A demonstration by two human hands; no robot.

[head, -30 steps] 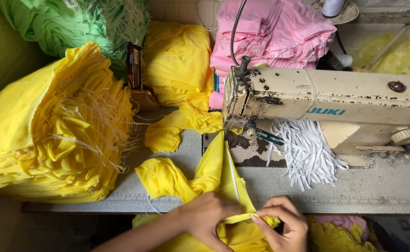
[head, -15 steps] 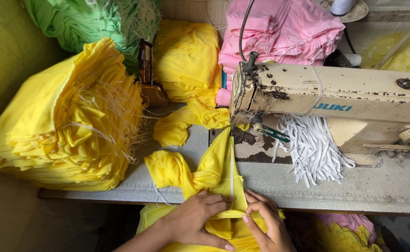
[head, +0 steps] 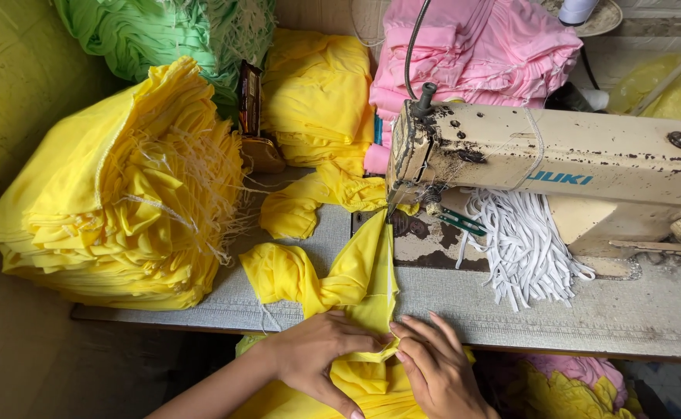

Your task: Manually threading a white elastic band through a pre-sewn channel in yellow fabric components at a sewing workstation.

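A yellow fabric piece (head: 360,271) runs from under the needle of a cream sewing machine (head: 558,167) down over the table's front edge. My left hand (head: 321,361) lies on it near the edge, fingers pinching a fold. My right hand (head: 433,368) presses the same fold from the right, fingertips meeting the left hand's. Both hands grip the cloth at the table's near edge, well below the needle.
A tall stack of yellow cloth (head: 123,194) fills the table's left. Green fabric (head: 162,31), more yellow fabric (head: 317,101) and pink fabric (head: 472,46) lie behind. A bundle of white strips (head: 523,248) sits under the machine arm. The grey table (head: 627,310) extends right.
The view has shifted slightly. My hands have moved a little up the cloth toward the table's edge, still folding the yellow fabric between them.
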